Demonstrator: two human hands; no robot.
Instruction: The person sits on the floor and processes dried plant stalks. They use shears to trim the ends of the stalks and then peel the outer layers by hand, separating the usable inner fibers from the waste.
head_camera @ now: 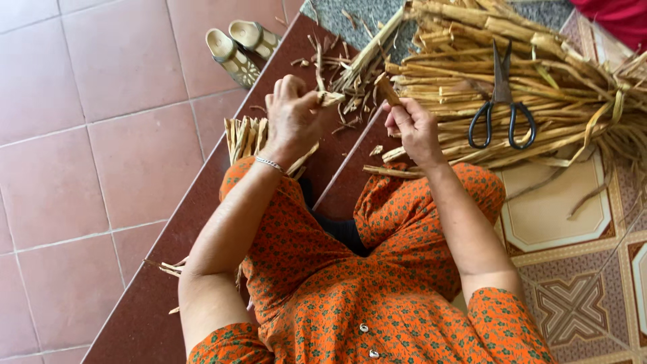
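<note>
Head view: what is pinched in the raised right hand (412, 128) is partly hidden, seemingly a dried stalk strip (386, 87), while a fibre strip (329, 98) is clasped in the fisted left hand (291, 114) beside the stalk pile (539, 81).

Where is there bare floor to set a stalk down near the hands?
Free: the pink tiles left of the dark step, below the sandals. Crowded: ahead of the left hand and right hand, scraps, the stalk pile and scissors.

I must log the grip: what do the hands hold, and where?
Both hands, left and right, pinch one dried plant strip near its ends.
</note>
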